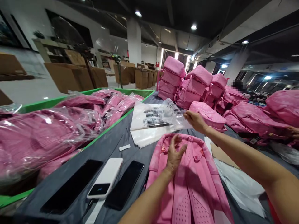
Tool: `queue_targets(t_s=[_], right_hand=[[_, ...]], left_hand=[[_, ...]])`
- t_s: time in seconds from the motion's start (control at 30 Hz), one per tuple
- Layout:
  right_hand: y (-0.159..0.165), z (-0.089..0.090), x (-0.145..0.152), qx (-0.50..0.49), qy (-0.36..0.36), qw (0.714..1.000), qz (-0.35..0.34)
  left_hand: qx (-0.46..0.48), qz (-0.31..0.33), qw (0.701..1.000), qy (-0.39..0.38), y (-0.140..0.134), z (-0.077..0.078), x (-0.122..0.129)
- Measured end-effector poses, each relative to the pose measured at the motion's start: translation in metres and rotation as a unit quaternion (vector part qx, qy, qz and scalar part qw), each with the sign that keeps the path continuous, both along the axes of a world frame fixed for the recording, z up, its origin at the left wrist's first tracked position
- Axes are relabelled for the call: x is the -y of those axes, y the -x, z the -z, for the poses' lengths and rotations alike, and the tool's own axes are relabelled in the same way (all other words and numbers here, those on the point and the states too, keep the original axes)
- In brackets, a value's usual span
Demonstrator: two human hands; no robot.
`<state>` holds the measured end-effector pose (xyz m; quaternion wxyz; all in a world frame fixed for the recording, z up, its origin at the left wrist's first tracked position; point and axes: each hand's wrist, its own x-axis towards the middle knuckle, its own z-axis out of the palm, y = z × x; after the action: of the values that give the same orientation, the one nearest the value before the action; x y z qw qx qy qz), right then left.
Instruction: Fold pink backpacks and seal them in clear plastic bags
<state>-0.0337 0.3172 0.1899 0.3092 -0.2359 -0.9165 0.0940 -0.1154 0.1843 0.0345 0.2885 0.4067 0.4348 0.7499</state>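
Observation:
A pink backpack (158, 174) lies on the dark cloth right in front of me, its straps and back panel facing up. Over its upper part is my left hand (174, 155), open, thumb and fingers apart and curved, holding nothing. My right hand (196, 120) reaches past the top of the backpack, its fingers closed on the edge of a clear plastic bag (181, 119). That bag lies over a stack of white printed bags (142, 116), and dark print shows on the top ones. Whether the left fingertips touch the backpack, I cannot tell.
Bagged pink backpacks (53, 124) fill a green-rimmed bin (112, 127) at left. Two black phones (126, 183) and a white power bank (106, 174) lie nearby. Pink backpacks (173, 77) are stacked behind; at far right is another person's hand (293, 132). White sheets (240, 183) lie at right.

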Motion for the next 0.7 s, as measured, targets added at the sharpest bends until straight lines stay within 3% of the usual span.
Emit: queue_targets(t_s=[0.1, 0.17, 0.27, 0.37, 0.47, 0.53, 0.6, 0.7], right_hand=[[-0.006, 0.037, 0.051, 0.050, 0.058, 0.996, -0.051], [-0.006, 0.058, 0.074, 0.060, 0.093, 0.993, -0.048], [-0.003, 0.075, 0.086, 0.043, 0.118, 0.992, 0.019], [0.003, 0.077, 0.085, 0.035, 0.132, 0.989, 0.054], [0.010, 0.079, 0.096, 0.027, 0.162, 0.986, 0.008], [0.013, 0.083, 0.114, 0.044, 0.168, 0.983, -0.053], [0.013, 0.088, 0.135, 0.096, 0.139, 0.981, -0.098], [0.008, 0.089, 0.155, 0.183, 0.055, 0.979, -0.071]], left_hand=[[0.139, 0.008, 0.990, 0.000, -0.004, -0.027, 0.019], [0.134, -0.023, 0.990, 0.029, -0.001, -0.024, 0.037], [-0.031, -0.055, 0.989, 0.137, 0.010, 0.001, 0.070], [-0.190, -0.095, 0.945, 0.249, 0.024, 0.023, 0.102], [-0.275, -0.230, 0.903, 0.236, 0.030, 0.022, 0.122], [-0.354, -0.326, 0.855, 0.195, 0.033, 0.015, 0.127], [-0.409, -0.360, 0.818, 0.184, 0.039, 0.009, 0.127], [-0.387, -0.358, 0.830, 0.183, 0.052, 0.011, 0.126]])
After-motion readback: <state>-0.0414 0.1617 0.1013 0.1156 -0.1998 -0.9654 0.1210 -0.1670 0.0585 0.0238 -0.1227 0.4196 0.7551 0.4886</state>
